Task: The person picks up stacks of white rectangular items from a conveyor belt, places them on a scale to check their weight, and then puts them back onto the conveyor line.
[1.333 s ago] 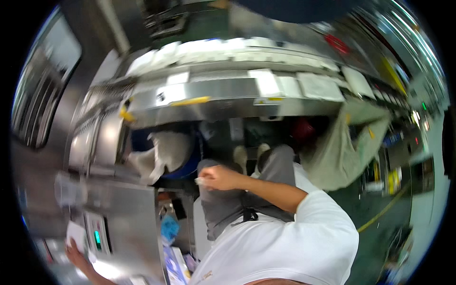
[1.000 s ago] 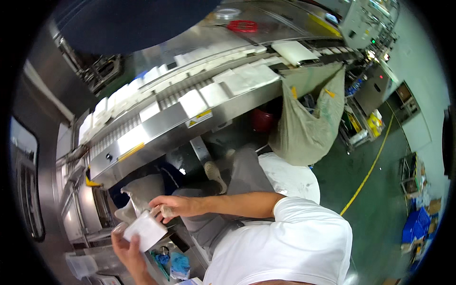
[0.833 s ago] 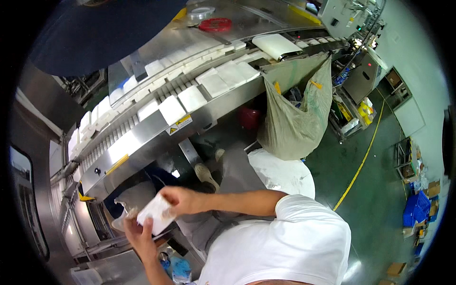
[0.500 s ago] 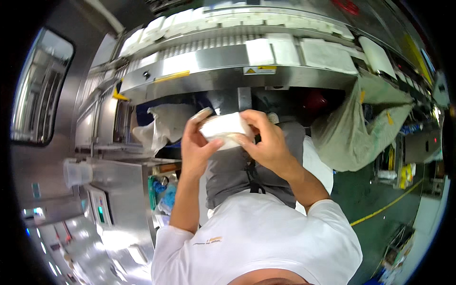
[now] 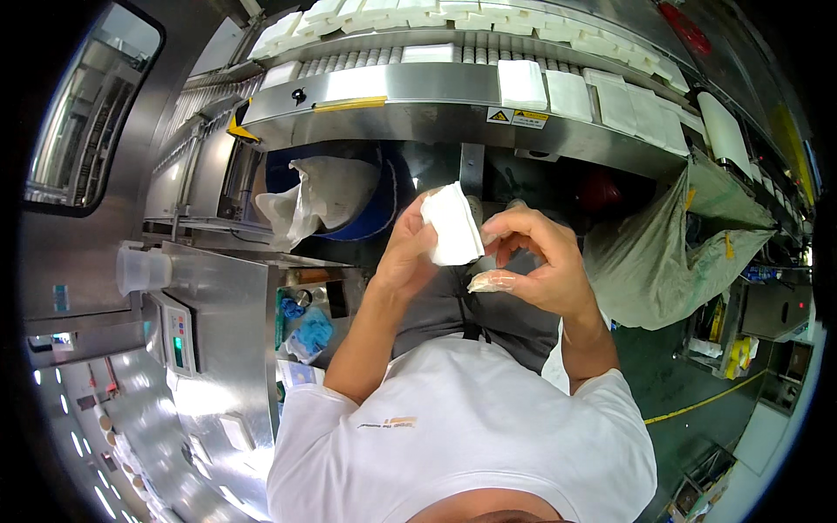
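We hold a white packet [image 5: 452, 227] by its left side in our left grip [image 5: 406, 251]. Our right grip [image 5: 549, 263] is just right of it, thumb and fingers parted. Beyond both grips, a metal conveyor [image 5: 418, 89] carries more white packets [image 5: 569, 94]; a blue bin [image 5: 384, 209] sits forward-left.

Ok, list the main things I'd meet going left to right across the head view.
Translucent plastic tub, green-lit display unit, blue bin, white pad in the left grip, right grip, grey-green cloth bag.

White pad [image 5: 454, 228] at new angle
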`<state>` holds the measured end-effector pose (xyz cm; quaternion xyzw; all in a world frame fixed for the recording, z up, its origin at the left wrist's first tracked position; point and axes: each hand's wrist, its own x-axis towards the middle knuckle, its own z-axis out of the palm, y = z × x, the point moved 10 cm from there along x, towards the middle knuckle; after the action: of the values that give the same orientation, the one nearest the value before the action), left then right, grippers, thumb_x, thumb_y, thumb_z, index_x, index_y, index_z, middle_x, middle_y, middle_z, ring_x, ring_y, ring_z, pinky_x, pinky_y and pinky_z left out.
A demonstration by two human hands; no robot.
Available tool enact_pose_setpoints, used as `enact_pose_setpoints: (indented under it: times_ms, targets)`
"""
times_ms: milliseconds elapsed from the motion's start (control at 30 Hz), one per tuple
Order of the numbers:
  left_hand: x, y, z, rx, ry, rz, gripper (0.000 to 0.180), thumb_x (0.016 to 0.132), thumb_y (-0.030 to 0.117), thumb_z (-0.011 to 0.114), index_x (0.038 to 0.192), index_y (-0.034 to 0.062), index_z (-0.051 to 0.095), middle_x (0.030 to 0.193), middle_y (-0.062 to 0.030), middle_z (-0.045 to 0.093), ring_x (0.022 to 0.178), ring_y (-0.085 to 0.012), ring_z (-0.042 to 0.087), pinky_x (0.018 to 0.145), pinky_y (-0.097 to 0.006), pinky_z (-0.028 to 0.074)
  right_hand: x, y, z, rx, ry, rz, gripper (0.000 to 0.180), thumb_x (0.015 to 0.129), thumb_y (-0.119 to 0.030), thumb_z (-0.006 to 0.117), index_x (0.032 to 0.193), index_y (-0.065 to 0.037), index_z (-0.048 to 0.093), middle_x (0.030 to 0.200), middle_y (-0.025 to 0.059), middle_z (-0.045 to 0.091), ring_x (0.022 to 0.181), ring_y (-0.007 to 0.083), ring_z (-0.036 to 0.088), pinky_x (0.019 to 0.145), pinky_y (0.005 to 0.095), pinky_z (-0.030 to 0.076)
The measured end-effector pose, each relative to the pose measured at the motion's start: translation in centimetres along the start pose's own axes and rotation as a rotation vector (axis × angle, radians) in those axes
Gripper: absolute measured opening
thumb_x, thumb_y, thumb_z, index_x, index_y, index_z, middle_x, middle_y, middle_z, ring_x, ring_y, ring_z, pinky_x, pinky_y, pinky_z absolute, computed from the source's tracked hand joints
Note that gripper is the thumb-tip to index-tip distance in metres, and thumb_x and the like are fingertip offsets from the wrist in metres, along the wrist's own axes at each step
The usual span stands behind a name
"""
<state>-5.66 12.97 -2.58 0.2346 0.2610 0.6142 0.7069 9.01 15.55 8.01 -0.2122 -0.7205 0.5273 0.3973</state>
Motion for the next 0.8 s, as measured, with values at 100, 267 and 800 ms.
enact_pose_setpoints:
  times_ms: [100, 267, 800]
  targets:
    - [0.0, -0.5, -0.2, -0.018, -0.043, -0.021, 0.072, 0.082, 0.029, 0.088, 0.141, 0.0069, 0.052, 0.128, -0.0073, 0.066, 0.115, -0.0197, 0.068, 0.1, -0.037, 0.056, 0.5, -0.7, 0.3, -0.017, -0.037, -0.059, 0.051, 0.074, -0.017, 0.095, 0.114, 0.0, 0.068, 0.105, 0.0096, 0.069, 0.084, 0.0148, 0.067, 0.071, 0.0277, 0.056]
    - [-0.6, 0.0, -0.4, -0.077, -0.03, 0.0, 0.072, 0.082, 0.027, 0.089, 0.14, 0.007, 0.052, 0.127, -0.0055, 0.065, 0.116, -0.0212, 0.067, 0.101, -0.038, 0.056, 1.5, -1.7, 1.3, -0.153, -0.024, -0.106, 0.039, 0.075, -0.017, 0.092, 0.107, -0.005, 0.072, 0.095, 0.0064, 0.07, 0.076, 0.0149, 0.068, 0.066, 0.0276, 0.055]
    - [1.1, -2.2, -1.6, -0.18, 0.096, -0.068, 0.066, 0.084, 0.021, 0.084, 0.139, 0.0048, 0.053, 0.115, -0.006, 0.067, 0.104, -0.0217, 0.07, 0.095, -0.037, 0.058, 1.5, -1.9, 0.1, -0.172, 0.01, -0.122, 0.031, 0.086, -0.012, 0.082, 0.114, -0.007, 0.07, 0.103, 0.0065, 0.068, 0.082, 0.0182, 0.065, 0.071, 0.0291, 0.054]
